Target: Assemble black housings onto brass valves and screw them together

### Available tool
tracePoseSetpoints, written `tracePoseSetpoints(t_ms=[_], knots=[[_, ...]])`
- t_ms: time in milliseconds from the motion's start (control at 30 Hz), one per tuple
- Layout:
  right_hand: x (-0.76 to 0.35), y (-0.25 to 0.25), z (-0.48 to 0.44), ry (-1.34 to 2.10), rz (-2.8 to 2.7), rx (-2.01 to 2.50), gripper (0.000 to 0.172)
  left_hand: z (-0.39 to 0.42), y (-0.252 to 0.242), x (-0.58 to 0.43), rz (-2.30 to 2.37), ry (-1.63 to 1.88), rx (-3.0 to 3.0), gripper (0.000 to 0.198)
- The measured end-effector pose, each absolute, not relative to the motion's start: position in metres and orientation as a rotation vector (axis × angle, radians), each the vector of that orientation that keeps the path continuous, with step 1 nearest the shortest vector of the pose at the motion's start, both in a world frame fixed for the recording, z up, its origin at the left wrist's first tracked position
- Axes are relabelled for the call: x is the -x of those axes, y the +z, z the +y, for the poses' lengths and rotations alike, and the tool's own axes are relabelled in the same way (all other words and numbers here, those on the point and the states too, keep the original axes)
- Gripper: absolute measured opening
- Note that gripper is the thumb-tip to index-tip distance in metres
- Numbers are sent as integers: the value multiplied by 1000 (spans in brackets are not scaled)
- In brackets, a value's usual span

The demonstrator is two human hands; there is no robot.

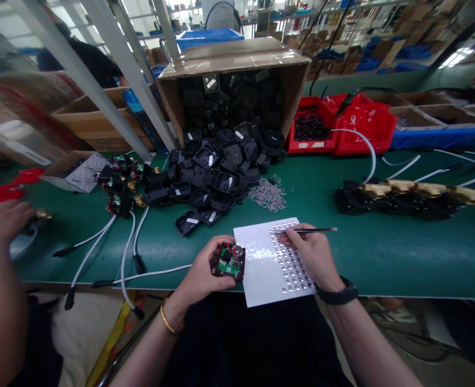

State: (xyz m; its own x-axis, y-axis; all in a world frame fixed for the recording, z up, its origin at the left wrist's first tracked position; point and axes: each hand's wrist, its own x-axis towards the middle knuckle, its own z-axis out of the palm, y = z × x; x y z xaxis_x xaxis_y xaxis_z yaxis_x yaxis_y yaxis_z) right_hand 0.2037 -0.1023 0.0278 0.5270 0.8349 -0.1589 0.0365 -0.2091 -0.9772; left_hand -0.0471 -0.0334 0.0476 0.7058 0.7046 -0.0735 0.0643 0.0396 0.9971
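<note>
Circuit unit (229, 260) clasped beside white sheet (257, 269)

At the left edge of the white sheet, the circuit unit is held in the left hand (202, 277), clamped between thumb and fingers with its green board facing up. Whether the sheet is touched by it cannot be told. Over the sheet's right part, where silver dots (289, 264) are set in rows, a slim tool (316, 230) is pinched in the right hand (317, 259), its tip directed at the upper rows. Just beyond the sheet, screws (268, 194) are heaped; farther beyond and leftward, black housings (221, 174) are piled. Well to its right, brass-fitted units (415, 193) are lined up.
</note>
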Motion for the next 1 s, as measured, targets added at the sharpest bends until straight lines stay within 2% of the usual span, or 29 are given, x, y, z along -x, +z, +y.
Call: tracePoseSetpoints(t_ms=[400, 567, 667, 867, 1000], knots=[[-197, 25, -103, 779, -724, 1629, 30, -39, 41, 49, 729, 730, -1587, 77], [-199, 31, -108, 832, -646, 1502, 29, -40, 35, 47, 846, 879, -1515, 78], [-196, 41, -110, 911, -462, 1303, 30, -40, 34, 44, 843, 919, -1407, 80], [-145, 71, -103, 1317, -332, 1010, 23, -45, 31, 41, 927, 952, -1519, 79], [-111, 74, -98, 1313, -350, 992, 22, -50, 28, 41, 998, 964, -1579, 81]])
